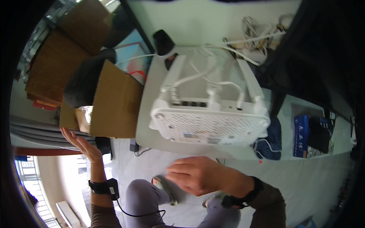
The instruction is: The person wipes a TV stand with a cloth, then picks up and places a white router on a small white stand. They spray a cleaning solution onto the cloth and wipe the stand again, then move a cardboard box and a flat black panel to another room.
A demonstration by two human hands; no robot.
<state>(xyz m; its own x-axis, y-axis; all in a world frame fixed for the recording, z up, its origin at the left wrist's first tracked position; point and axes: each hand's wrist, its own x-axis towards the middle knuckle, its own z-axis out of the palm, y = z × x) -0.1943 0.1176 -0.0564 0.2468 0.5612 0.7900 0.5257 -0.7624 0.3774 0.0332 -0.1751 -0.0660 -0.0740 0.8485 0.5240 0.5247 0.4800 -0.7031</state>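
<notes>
A white wireless router with several antennas lies on a pale table, its vented underside and port row facing me. White cables are plugged into its ports. In front of the table edge, above my knees, is my right hand, fingers bent together; whether something is inside them is hidden. My left hand is raised at the left, palm up, fingers extended and nothing visible in it, just below an open cardboard box. Both wrists wear black straps.
A dark rounded object rests at the cardboard box. Tangled cables lie at the back right. Dark blue fabric and a blue printed package are on the right. A black frame stands beside the table.
</notes>
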